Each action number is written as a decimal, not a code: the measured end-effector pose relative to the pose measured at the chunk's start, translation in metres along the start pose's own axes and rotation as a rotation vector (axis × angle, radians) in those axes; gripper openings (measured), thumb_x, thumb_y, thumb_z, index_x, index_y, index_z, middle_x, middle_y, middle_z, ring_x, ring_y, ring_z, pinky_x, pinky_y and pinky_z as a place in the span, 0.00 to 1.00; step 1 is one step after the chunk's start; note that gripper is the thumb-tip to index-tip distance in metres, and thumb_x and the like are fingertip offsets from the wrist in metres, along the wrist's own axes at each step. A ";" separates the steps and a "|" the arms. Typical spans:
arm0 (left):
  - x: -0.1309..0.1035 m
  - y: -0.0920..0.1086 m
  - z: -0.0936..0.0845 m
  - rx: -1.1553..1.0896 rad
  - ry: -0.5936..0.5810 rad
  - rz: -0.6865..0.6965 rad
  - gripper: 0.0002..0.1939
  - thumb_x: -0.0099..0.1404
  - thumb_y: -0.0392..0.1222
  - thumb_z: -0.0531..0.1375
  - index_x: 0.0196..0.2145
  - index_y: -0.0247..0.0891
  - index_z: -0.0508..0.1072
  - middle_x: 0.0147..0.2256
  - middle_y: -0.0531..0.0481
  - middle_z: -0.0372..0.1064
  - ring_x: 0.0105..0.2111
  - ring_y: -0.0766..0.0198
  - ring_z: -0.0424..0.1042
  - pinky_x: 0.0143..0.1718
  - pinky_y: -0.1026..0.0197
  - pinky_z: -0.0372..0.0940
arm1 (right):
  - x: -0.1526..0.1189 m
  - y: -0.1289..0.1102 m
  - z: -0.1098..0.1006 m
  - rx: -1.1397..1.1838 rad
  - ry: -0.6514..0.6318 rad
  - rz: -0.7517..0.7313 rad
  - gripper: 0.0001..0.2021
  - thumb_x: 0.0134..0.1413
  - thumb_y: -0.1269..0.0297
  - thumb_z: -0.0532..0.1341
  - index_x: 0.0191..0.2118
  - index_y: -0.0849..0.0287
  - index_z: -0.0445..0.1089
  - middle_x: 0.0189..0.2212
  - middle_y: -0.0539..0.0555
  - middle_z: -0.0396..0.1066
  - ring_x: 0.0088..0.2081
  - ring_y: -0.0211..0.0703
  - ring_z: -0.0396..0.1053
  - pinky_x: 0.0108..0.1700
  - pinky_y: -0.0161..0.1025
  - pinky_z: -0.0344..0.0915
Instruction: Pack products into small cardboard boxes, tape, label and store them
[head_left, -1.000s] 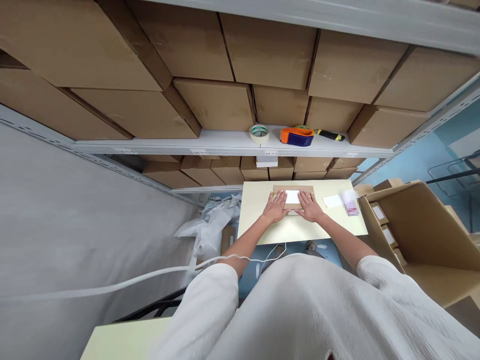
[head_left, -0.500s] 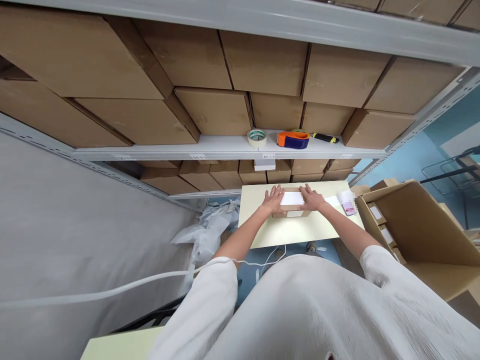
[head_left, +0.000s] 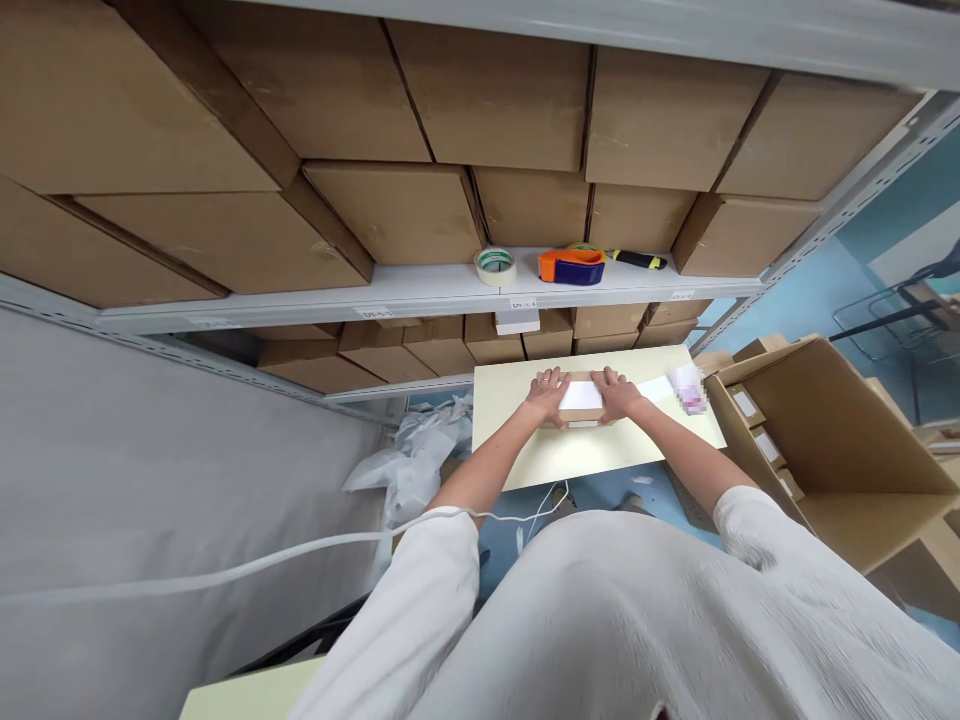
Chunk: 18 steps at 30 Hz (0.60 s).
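Observation:
A small brown cardboard box [head_left: 581, 410] with a white label on its top lies on the pale yellow table [head_left: 540, 462]. My left hand [head_left: 548, 396] grips the box's left end, with its fingers over the top edge. At the opposite end, my right hand [head_left: 615, 395] holds the box in the same way. Right of my right hand lie a white paper [head_left: 655, 389] and a partly blurred pinkish item [head_left: 691, 392].
Behind the table, a metal shelf [head_left: 442, 280] carries cardboard boxes, a tape roll [head_left: 496, 266], an orange and blue tape dispenser [head_left: 571, 267] and a black-yellow cutter [head_left: 637, 260]. A large open carton [head_left: 870, 440] stands right. White plastic [head_left: 409, 480] lies left.
The view has shifted slightly, so the shelf looks nearer. Both hands still hold the box, which now appears tipped a little, with less of its near side showing.

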<state>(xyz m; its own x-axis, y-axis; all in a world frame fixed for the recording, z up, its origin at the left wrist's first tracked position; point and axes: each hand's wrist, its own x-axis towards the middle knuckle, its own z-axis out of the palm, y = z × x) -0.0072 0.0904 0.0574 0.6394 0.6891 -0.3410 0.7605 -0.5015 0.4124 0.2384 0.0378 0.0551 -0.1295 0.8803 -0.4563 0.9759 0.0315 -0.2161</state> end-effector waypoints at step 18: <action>-0.022 0.112 -0.002 0.148 0.117 0.202 0.69 0.41 0.48 0.81 0.77 0.45 0.56 0.72 0.28 0.51 0.72 0.25 0.49 0.73 0.33 0.44 | -0.127 0.072 -0.002 0.040 0.186 -0.043 0.71 0.37 0.43 0.81 0.82 0.47 0.41 0.80 0.69 0.39 0.70 0.82 0.57 0.67 0.64 0.59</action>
<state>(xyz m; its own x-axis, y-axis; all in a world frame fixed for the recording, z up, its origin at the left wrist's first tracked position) 0.0641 0.0201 0.1124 0.7686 0.6190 -0.1614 0.6330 -0.6998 0.3310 0.3256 -0.0705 0.0990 -0.1321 0.9511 -0.2792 0.9620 0.0552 -0.2674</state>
